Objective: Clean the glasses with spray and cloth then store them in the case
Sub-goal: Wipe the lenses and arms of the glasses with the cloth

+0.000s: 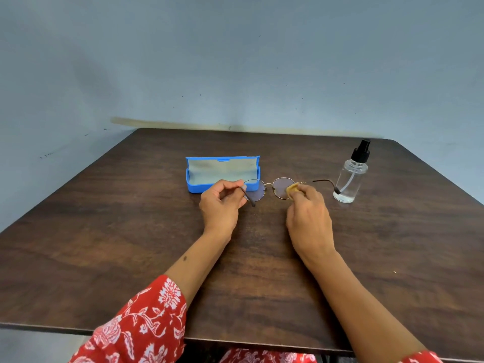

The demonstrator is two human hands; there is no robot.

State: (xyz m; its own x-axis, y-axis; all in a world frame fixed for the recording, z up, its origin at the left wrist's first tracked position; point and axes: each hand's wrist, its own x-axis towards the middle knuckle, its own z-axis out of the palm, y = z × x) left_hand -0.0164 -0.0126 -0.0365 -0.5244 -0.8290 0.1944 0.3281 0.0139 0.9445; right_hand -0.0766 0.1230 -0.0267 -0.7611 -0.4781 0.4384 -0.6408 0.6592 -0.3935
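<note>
Red floral sleeves (pixel 146 328) lay nearest on the dark wooden counter (pixel 78 258). Left hand (pixel 222 203) pinched the round metal-framed glasses (pixel 269 189); right hand (pixel 309 213) pressed a small yellow cloth (pixel 292 190) to one lens.

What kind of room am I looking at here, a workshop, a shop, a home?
Probably a plain room at home or a simple recording setup; hard to say more. A dark wood table stands against a bare, scuffed blue-grey wall, and holds only the case, spray bottle and glasses.
</note>
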